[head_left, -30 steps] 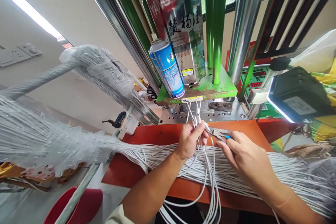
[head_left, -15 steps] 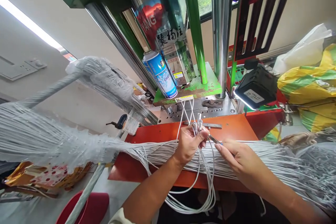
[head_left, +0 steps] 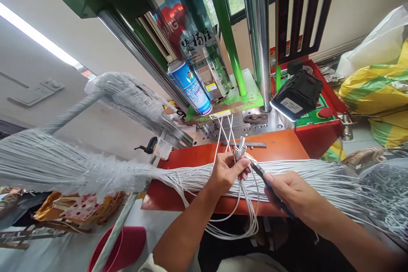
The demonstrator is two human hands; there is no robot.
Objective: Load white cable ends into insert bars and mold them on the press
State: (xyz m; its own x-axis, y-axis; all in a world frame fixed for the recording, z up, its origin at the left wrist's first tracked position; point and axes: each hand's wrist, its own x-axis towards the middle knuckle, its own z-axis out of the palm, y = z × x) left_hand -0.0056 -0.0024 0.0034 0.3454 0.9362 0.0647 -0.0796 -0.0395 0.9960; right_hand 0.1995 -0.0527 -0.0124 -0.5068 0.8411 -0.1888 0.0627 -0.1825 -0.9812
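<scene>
My left hand [head_left: 226, 174] is closed around a small bunch of white cables [head_left: 247, 225], whose blocky ends [head_left: 240, 148] stick up above my fingers. The lower lengths hang in a loop below that hand. My right hand [head_left: 290, 189] grips blue-handled pliers [head_left: 257, 169]; their metal jaws point left, close to the cables beside my left fingers. Whether the jaws touch a cable is too small to tell. Under both hands a thick bundle of white cables [head_left: 194, 182] runs across the orange table [head_left: 280, 146].
A green press with a base plate [head_left: 245, 87] stands beyond the table. On it is a blue spray can [head_left: 191, 89]. A black lamp [head_left: 296, 95] sits by the control box at right. Plastic-wrapped cables [head_left: 73, 170] hang at left over a pink bucket [head_left: 134, 242].
The pliers have turned, showing more of the jaws and blue handle. My left hand keeps hold of the cables. The camera view has shifted slightly.
</scene>
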